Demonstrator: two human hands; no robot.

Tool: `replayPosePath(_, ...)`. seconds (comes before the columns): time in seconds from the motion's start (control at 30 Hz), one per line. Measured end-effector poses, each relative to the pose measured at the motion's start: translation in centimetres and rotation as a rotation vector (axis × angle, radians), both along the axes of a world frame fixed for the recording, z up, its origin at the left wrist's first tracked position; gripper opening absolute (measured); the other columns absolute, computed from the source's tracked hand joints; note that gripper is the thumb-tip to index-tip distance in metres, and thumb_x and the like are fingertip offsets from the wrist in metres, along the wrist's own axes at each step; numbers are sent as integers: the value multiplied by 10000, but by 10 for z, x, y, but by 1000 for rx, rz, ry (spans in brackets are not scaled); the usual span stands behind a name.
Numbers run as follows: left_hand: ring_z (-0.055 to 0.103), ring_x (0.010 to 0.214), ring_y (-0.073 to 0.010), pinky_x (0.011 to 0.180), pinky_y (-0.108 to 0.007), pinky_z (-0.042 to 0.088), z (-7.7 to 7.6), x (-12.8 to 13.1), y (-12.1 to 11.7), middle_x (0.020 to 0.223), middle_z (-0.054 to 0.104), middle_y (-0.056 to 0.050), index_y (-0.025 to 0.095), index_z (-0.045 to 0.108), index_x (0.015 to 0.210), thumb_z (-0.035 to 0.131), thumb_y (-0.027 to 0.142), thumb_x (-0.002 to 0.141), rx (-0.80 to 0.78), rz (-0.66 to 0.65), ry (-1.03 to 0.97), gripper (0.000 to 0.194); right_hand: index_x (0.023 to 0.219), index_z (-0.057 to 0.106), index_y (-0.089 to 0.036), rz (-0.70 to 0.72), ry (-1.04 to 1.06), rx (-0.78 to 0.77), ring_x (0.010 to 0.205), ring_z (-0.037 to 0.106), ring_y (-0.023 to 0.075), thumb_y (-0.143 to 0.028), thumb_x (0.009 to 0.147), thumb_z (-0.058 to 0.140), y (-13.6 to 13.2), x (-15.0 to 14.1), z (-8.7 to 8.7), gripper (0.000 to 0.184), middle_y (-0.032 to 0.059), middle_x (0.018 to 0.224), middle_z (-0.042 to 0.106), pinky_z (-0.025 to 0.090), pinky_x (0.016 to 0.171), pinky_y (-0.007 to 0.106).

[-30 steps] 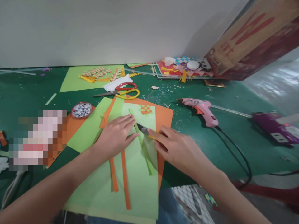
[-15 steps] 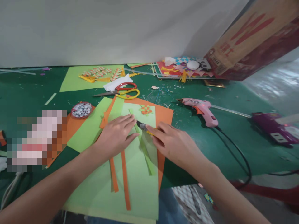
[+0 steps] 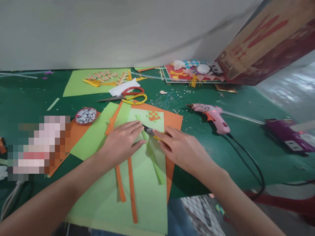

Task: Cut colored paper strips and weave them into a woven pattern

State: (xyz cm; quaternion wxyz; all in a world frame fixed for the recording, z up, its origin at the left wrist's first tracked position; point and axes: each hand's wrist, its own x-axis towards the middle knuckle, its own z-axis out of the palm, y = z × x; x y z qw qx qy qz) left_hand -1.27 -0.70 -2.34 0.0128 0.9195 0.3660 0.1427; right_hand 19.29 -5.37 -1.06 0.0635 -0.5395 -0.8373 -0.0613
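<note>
My left hand (image 3: 123, 139) presses paper strips down on a pale green sheet (image 3: 150, 206), its fingers together and the thumb apart. From beneath it come two orange paper strips (image 3: 132, 193) and a green paper strip (image 3: 155, 164). In my right hand (image 3: 182, 147) is a craft knife (image 3: 150, 131) with a dark blade and a yellow handle. The blade points left, its tip close to my left fingertips at the green strip. What lies under my left palm is hidden. A small woven orange-and-green paper piece (image 3: 154, 115) lies just beyond the hands.
Scissors (image 3: 134, 96) with red and yellow handles lie behind the sheets. At the right is a pink glue gun (image 3: 213, 116) with its cord. A round box of googly eyes (image 3: 86, 116) sits left. A paper bag (image 3: 265, 42) leans at the back right.
The knife has shifted very slightly left toward my left fingertips, with my right hand moving along. My left hand stays in place; the strip ends stir a little.
</note>
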Motion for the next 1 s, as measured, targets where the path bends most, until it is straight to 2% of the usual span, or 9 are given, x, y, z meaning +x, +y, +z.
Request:
replayPosePath(0.17,442,1337,-256,1100,-398,403,3,-1,3,1390,541,-113,96,551,1295,447,478,943,-106,76,20,530,1169,682,-180,34,13,68,596,550,118,-165,896,428,-3,2,-3,373,63,808,635,330,491,228)
replayPosePath(0.3,384,1377,-246,1127,-404,357,3,-2,5,1441,486,-109,106,526,1312,430,513,941,-148,73,51,559,1162,685,-181,31,27,65,589,546,119,-153,885,440,-5,3,-4,371,59,806,629,329,494,234)
replayPosePath(0.53,429,1343,-265,1122,-415,353,3,-4,7,1400,527,-139,108,593,1191,460,510,930,-125,29,43,497,1216,653,-191,-33,5,-47,628,569,128,-178,897,441,-1,0,0,383,68,847,630,334,494,232)
replayPosePath(0.8,464,1315,-280,1108,-438,373,1,-4,8,1381,541,-154,111,597,1163,476,491,929,-75,5,37,463,1254,628,-191,-59,-37,-83,692,595,147,-196,916,430,5,-5,3,391,83,866,631,374,519,232)
replayPosePath(1.0,475,1303,-288,1092,-439,392,2,-3,6,1367,552,-161,112,605,1135,482,487,928,-66,8,34,446,1331,559,-186,-150,-102,-164,802,632,193,-210,944,392,14,-10,9,422,123,985,643,405,520,252)
